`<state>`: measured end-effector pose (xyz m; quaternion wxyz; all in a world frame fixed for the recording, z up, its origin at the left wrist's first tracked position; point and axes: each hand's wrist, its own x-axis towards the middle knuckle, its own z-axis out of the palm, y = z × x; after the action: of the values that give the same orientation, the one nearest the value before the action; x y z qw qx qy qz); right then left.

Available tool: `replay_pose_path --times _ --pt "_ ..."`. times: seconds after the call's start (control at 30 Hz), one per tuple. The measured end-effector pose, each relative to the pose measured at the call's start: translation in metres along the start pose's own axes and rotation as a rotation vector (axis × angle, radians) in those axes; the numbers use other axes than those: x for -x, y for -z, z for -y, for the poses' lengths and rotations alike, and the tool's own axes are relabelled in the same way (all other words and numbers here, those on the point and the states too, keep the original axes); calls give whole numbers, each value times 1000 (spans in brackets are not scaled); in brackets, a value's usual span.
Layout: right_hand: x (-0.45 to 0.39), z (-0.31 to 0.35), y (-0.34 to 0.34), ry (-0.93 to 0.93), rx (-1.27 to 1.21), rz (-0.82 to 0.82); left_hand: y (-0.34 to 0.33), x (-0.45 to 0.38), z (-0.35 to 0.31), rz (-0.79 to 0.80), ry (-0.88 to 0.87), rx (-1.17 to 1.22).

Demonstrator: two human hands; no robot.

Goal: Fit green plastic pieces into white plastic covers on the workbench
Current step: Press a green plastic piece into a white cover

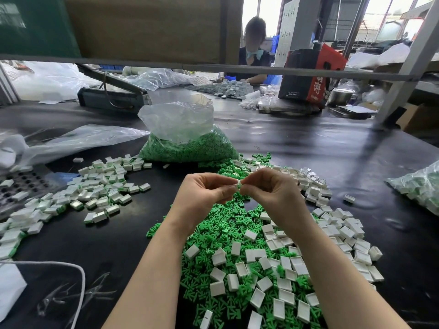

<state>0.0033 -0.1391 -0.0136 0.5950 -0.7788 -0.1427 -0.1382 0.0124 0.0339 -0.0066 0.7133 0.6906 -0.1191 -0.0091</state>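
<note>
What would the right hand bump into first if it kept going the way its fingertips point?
The right hand points left, so it would likely meet the left hand first; both already pinch the same white cover, fingertips practically touching.

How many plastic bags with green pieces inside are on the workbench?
2. One open bag stands in the middle, behind the hands, full of green pieces. A second bag lies at the right edge, only partly in view. Others may be outside the picture.

Bright daylight enters through windows at one o'clock, glaring on the dark counter; edges bow, far background soft.
</note>
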Motion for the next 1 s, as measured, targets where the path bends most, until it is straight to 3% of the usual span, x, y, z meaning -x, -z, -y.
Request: replay_pose_path --times 0.23,0.47,1.0 --pt "2 -3 -1 -58 340 236 -1 -1 2 22 -35 -145" --pt "2 -4 -1 -105 310 285 1 -3 10 98 -5 -295" --pt "3 -1 0 -40 327 292 0 -3 10 53 -51 -279"
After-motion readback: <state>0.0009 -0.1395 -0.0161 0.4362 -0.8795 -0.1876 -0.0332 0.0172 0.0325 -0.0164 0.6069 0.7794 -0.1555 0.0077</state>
